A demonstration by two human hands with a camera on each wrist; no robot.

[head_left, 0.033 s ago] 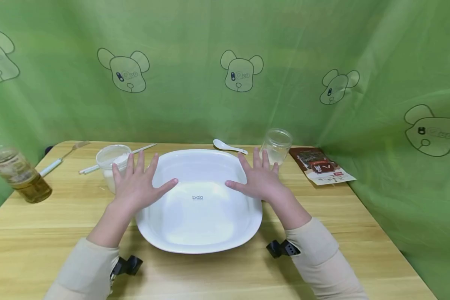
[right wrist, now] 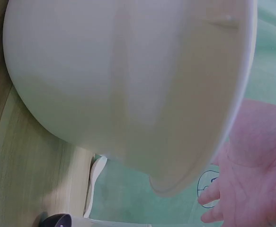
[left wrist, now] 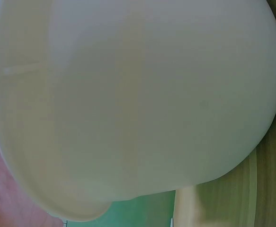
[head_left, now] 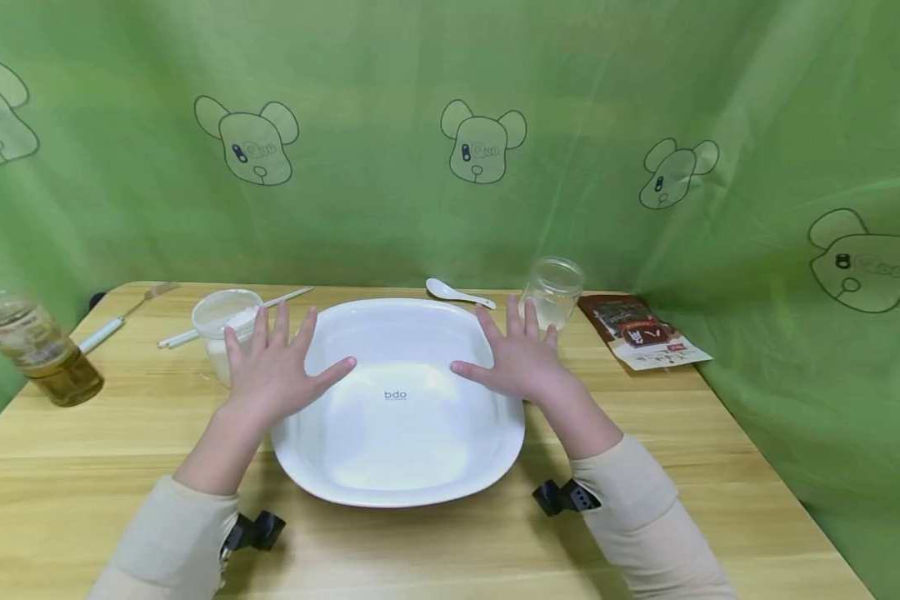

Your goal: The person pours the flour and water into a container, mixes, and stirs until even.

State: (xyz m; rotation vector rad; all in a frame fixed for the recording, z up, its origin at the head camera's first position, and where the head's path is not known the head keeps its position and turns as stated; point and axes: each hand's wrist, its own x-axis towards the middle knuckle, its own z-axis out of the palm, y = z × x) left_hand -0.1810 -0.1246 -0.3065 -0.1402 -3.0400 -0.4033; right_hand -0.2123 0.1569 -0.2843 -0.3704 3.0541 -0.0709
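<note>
A large white basin [head_left: 394, 458] with "bdo" printed on its inside bottom stands on the wooden table before me. Over its left side my left hand [head_left: 273, 375] is held palm down, fingers spread and straight. Likewise spread, my right hand [head_left: 521, 358] hovers at the basin's right side. Neither hand holds anything. From the right wrist, the bare palm [right wrist: 256, 170] shows beyond the basin's outer wall [right wrist: 95, 80]. The left wrist view is mostly filled by the basin wall [left wrist: 138, 104], with part of the palm [left wrist: 5, 184] at the edge. Whether either hand touches the rim, I cannot tell.
Left of the basin are a tub of white powder [head_left: 221, 333], thin sticks [head_left: 183, 337], a brush-like tool [head_left: 103, 333] and a bottle of amber liquid [head_left: 52, 358]. Behind and right lie a white spoon [head_left: 457, 293], a clear jar [head_left: 555, 287] and a brown packet [head_left: 641, 333]. Green curtains [head_left: 375, 217] enclose the table.
</note>
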